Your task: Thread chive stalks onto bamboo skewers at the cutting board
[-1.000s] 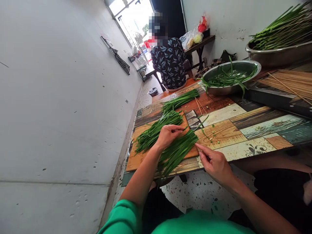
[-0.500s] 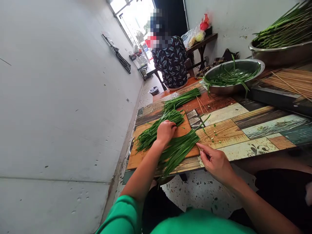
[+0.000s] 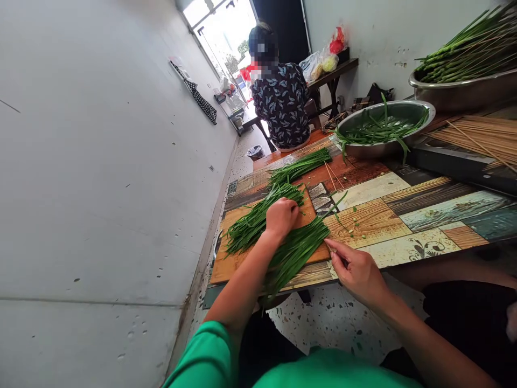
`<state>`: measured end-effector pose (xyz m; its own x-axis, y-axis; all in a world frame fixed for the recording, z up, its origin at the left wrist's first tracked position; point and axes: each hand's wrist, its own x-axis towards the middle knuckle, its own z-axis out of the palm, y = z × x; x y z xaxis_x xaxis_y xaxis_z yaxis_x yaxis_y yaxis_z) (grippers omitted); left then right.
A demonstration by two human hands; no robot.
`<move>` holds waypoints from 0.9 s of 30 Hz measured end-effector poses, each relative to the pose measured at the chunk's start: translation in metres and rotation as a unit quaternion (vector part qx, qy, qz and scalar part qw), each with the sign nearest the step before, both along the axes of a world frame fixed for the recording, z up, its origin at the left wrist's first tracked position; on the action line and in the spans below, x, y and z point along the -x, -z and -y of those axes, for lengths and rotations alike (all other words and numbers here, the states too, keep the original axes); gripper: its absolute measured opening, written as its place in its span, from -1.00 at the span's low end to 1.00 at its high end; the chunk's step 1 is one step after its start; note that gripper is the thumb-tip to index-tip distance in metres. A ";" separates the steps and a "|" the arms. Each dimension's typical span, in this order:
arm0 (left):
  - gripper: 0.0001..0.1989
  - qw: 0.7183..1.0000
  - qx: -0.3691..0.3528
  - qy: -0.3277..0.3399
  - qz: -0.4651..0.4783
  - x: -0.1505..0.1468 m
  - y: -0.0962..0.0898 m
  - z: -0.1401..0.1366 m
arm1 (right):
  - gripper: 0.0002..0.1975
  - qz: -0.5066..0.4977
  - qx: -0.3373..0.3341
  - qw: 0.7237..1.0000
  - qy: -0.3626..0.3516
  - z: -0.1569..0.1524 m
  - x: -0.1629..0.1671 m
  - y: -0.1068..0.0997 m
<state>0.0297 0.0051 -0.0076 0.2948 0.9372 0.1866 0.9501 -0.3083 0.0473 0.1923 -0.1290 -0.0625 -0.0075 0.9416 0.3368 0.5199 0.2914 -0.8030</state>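
Observation:
My right hand (image 3: pixel 357 270) pinches a thin wooden skewer at the right edge of a spread of green garlic chives (image 3: pixel 297 250). Only a short end of the skewer shows. The chives lie across the near edge of a wooden cutting board (image 3: pixel 221 265), their leaves hanging toward me. My left hand (image 3: pixel 281 216) is closed, fingers curled, just above this spread; what its fingertips hold, if anything, is hidden. Beside it on the board rests a second heap of chives (image 3: pixel 252 223). A skewered-looking flat bundle of chives (image 3: pixel 301 165) lies beyond the board.
A steel bowl (image 3: pixel 428 110) of loose chives and a larger basin (image 3: pixel 444 91) of skewered green stalks stand at the right. Bamboo skewers (image 3: pixel 476 137) lie by a dark tray edge (image 3: pixel 456 170). A person (image 3: pixel 283 108) sits beyond the table, back turned; a wall (image 3: pixel 100 161) runs at left.
My left hand has slid a little to the right and away from the second heap, over the near chives. My right hand has barely moved.

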 end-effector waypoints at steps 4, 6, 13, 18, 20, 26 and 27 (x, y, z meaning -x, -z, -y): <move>-0.80 0.985 0.074 -0.007 0.153 0.007 -0.001 0.002 | -0.62 -0.009 -0.006 1.000 0.003 0.001 0.001 0.002; -0.79 0.970 0.123 -0.006 0.209 0.010 0.000 0.001 | -0.62 -0.013 -0.006 1.000 0.005 0.001 0.001 0.003; -0.85 0.956 0.142 -0.007 0.256 0.009 0.000 0.002 | -0.62 -0.018 -0.005 1.000 -0.001 0.002 -0.001 -0.001; -0.90 0.988 0.049 0.009 0.143 0.007 -0.006 0.005 | -0.61 -0.015 -0.032 0.999 -0.004 0.002 0.000 0.001; -0.91 0.992 0.038 0.022 0.120 0.006 -0.004 0.005 | -0.62 -0.016 -0.031 0.999 -0.001 0.002 0.000 0.002; -0.94 0.988 0.069 0.056 0.126 0.007 0.001 0.007 | -0.63 -0.007 -0.012 1.000 -0.001 0.002 0.000 0.002; -0.94 0.987 0.071 0.058 0.131 0.007 0.001 0.007 | -0.63 -0.005 -0.008 1.000 -0.001 0.002 -0.001 0.002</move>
